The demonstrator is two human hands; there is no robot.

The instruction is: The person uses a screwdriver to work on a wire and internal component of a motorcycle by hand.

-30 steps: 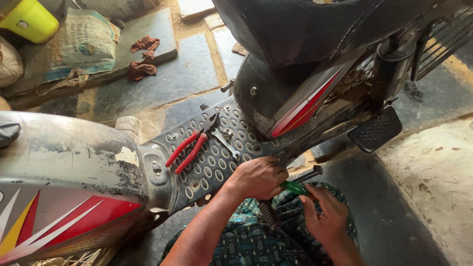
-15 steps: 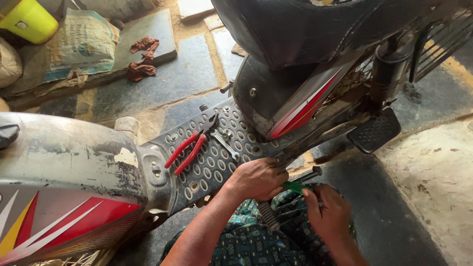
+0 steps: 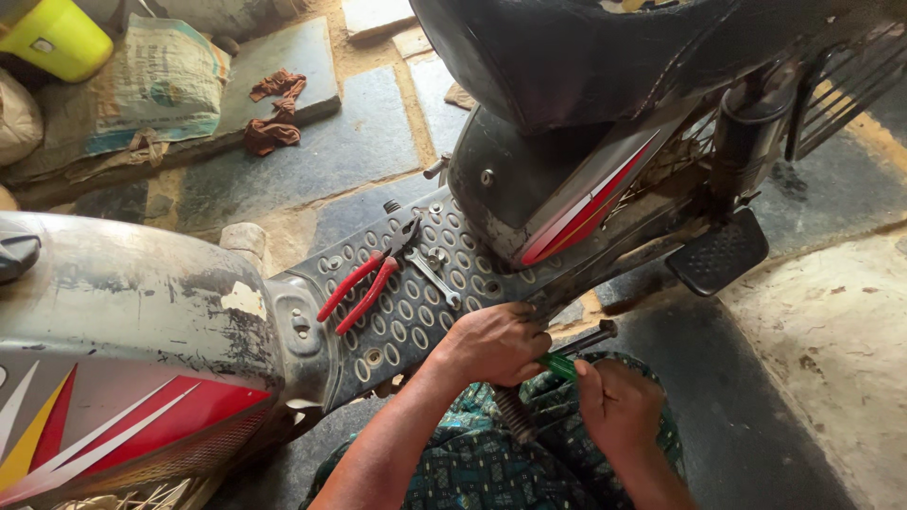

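Green-handled screwdriver (image 3: 559,364) in right hand (image 3: 619,408), fingers clamped on it, tip up-left under footboard (image 3: 416,321); left hand (image 3: 491,342) fisted beside.

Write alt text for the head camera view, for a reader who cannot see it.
A person's left hand grips the edge of a scooter's perforated footboard while the right hand holds a green-handled tool just beneath it. Red-handled pliers and a small spanner lie on the footboard, below the black seat.

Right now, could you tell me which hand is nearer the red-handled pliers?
Left. The left hand rests on the footboard's edge just right of the red-handled pliers; the right hand is lower, farther right.
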